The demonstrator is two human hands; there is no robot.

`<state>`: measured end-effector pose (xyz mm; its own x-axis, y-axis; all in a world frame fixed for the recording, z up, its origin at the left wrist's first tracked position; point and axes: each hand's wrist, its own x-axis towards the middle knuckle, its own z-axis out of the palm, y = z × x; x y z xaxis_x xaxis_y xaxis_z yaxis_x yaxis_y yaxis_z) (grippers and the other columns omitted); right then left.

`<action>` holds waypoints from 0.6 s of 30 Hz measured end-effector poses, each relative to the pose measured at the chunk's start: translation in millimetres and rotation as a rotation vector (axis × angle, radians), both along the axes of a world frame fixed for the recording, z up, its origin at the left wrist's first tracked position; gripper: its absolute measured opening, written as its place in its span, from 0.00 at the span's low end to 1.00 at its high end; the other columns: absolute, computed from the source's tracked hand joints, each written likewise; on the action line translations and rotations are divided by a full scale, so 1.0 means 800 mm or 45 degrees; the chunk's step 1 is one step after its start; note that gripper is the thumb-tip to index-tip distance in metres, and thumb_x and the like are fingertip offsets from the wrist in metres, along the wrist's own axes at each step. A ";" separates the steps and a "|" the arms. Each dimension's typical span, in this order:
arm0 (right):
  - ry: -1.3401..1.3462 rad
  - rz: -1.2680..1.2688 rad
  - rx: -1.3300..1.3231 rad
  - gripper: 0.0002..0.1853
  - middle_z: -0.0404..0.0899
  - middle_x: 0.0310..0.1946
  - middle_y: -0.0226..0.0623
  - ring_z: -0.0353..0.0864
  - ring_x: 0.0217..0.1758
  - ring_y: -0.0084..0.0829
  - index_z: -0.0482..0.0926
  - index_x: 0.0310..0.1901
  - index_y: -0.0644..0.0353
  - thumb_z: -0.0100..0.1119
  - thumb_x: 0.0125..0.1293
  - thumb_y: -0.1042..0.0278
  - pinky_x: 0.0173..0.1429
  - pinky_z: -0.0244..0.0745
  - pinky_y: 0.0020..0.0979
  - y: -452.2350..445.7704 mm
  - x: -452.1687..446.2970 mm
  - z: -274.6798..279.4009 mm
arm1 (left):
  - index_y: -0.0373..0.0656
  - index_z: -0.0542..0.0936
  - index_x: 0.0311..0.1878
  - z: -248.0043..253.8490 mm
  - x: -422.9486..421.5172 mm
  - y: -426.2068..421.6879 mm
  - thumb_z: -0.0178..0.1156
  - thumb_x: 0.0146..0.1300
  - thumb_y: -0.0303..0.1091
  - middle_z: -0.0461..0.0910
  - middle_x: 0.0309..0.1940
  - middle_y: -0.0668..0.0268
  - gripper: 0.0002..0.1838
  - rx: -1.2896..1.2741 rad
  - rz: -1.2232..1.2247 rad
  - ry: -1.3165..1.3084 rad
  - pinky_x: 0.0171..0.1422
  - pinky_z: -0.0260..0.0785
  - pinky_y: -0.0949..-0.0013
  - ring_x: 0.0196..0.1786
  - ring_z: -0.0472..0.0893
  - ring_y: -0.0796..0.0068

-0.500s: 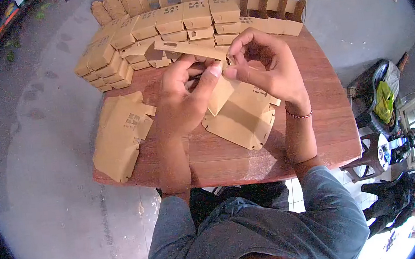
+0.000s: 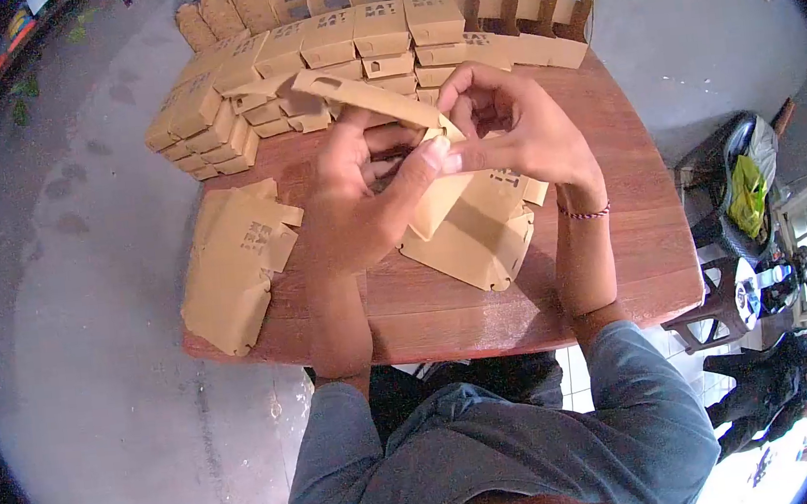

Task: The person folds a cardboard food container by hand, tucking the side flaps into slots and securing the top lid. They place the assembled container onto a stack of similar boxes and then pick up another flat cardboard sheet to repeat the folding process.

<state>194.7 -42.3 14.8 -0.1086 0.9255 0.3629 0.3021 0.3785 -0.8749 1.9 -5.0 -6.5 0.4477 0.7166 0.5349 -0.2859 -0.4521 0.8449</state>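
Observation:
Both hands grip one partly folded brown cardboard box (image 2: 433, 208), raised over the table. My left hand (image 2: 363, 183) is closed on its left side, thumb pressed near a corner. My right hand (image 2: 523, 129) pinches the same corner, thumb tip beside the left thumb. A long flap with an oval cut-out (image 2: 359, 96) sticks out up and left from the fingers. Beneath the hands lies a flat printed box blank (image 2: 476, 245). Parts of the held box are hidden behind my fingers.
On the left of the wooden table (image 2: 410, 319) lie flat box blanks (image 2: 226, 279). Stacked folded boxes (image 2: 330, 40) printed "EAT ME!" line the far edge, with open-lidded ones (image 2: 539, 45) at the right. A plastic stool (image 2: 719, 304) stands right of the table.
The held box has tilted, its flap now sloping more steeply. My right hand has moved slightly down, and its thumb now meets the left thumb at the corner.

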 end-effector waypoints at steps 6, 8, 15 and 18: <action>-0.212 -0.077 -0.036 0.24 0.71 0.22 0.24 0.71 0.27 0.16 0.76 0.43 0.59 0.79 0.48 0.63 0.32 0.66 0.22 -0.009 -0.003 0.001 | 0.33 0.74 0.56 0.002 0.001 0.010 0.65 0.61 0.30 0.83 0.44 0.55 0.22 -0.088 -0.035 0.084 0.51 0.76 0.68 0.44 0.83 0.71; -0.314 -0.201 0.104 0.27 0.73 0.21 0.28 0.73 0.26 0.21 0.75 0.49 0.57 0.78 0.48 0.61 0.31 0.69 0.27 -0.006 -0.005 -0.006 | 0.33 0.79 0.49 0.007 -0.002 0.016 0.65 0.60 0.29 0.85 0.39 0.59 0.15 -0.015 -0.040 0.335 0.49 0.75 0.70 0.41 0.83 0.75; -0.286 -0.226 0.295 0.35 0.78 0.26 0.34 0.80 0.30 0.27 0.74 0.59 0.57 0.78 0.49 0.60 0.38 0.76 0.31 -0.010 -0.002 -0.003 | 0.35 0.81 0.44 -0.016 0.008 0.038 0.67 0.58 0.31 0.84 0.35 0.57 0.13 0.296 0.143 0.451 0.44 0.73 0.64 0.37 0.83 0.63; -0.101 -0.310 0.549 0.29 0.81 0.30 0.37 0.82 0.34 0.31 0.78 0.54 0.59 0.77 0.50 0.60 0.42 0.77 0.31 -0.009 -0.010 -0.005 | 0.36 0.81 0.42 -0.053 0.023 0.050 0.67 0.56 0.30 0.81 0.31 0.56 0.12 0.525 0.530 0.304 0.45 0.70 0.57 0.37 0.79 0.53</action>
